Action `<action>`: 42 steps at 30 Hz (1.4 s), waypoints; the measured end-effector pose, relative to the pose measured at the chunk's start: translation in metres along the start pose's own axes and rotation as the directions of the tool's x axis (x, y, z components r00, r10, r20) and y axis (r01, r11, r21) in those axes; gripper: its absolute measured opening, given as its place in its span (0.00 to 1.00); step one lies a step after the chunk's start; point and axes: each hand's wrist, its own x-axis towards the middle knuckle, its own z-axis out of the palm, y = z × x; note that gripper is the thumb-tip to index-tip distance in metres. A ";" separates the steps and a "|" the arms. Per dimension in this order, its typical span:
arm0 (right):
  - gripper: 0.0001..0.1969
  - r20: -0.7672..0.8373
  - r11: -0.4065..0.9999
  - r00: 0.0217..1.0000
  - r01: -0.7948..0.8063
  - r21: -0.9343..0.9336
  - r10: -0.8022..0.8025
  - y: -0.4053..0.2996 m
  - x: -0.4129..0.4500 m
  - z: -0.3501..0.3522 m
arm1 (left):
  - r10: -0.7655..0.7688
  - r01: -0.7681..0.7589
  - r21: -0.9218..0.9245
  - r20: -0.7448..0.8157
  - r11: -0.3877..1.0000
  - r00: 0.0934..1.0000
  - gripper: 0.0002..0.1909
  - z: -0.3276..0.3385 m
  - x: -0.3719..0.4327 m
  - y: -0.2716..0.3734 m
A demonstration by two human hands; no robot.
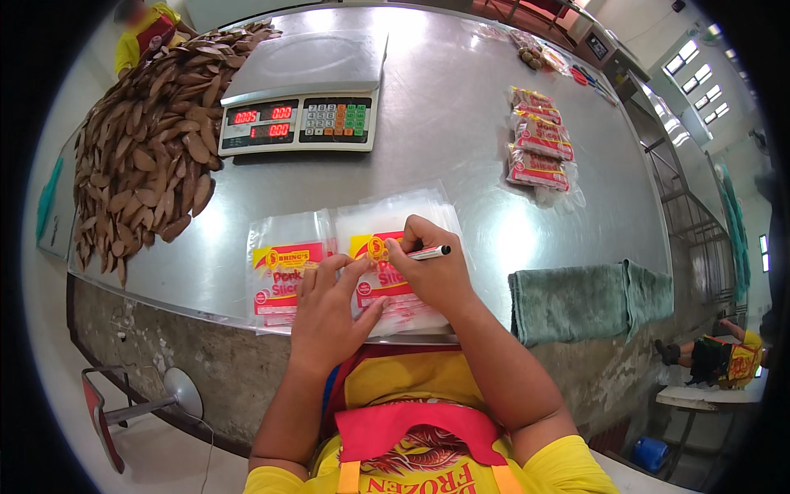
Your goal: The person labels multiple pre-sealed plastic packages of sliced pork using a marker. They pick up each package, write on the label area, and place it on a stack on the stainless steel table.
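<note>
A marker pen [427, 252] is held in my right hand [432, 262], its black end pointing right and its tip hidden by the fingers. Beneath that hand lies a stack of printed clear plastic bags [395, 216], with red and yellow panels. My left hand [330, 312] rests with fingers spread across the inner edges of this stack and of another pile of printed plastic bags [290, 231] to its left. Both piles lie flat at the near edge of the metal table [450, 123].
Beyond the bags stands a digital scale [296, 123], beside a large heap of brown sliced meat [148, 160]. Filled packs [540, 170] lie at right, with a folded green towel [568, 302] nearer. Scissors [579, 76] lie farther back. Co-workers [145, 37] are at far left and right.
</note>
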 end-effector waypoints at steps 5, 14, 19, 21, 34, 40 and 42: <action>0.16 0.040 1.000 0.999 -0.001 -0.031 0.003 -0.002 0.000 0.002 | -0.010 0.010 -0.010 0.006 1.000 1.000 0.34 0.000 0.001 0.000; 0.14 0.017 0.997 0.997 -0.070 -0.011 0.070 0.000 0.004 0.001 | -0.025 0.025 -0.022 0.005 0.999 1.000 0.34 -0.001 0.001 0.003; 0.16 0.025 0.999 0.999 -0.034 0.001 0.034 0.002 0.005 -0.001 | 0.002 -0.003 -0.014 -0.008 1.000 1.000 0.32 -0.001 0.001 0.001; 0.16 0.007 0.999 0.999 -0.032 0.009 0.032 0.003 0.006 0.002 | -0.005 0.005 -0.027 -0.007 1.000 1.000 0.33 -0.001 0.002 0.001; 0.18 0.007 0.998 0.998 -0.059 0.005 0.059 -0.001 0.006 -0.012 | -0.020 0.020 -0.037 -0.010 0.999 1.000 0.33 -0.003 0.001 0.002; 0.18 0.055 0.997 0.995 -0.081 0.016 0.080 0.007 0.006 -0.010 | -0.033 0.033 -0.035 0.000 0.999 0.999 0.33 -0.001 0.003 0.001; 0.18 0.047 0.997 0.996 -0.077 0.014 0.077 0.005 0.006 -0.009 | -0.031 0.032 -0.038 0.004 0.999 1.000 0.33 -0.002 0.003 0.001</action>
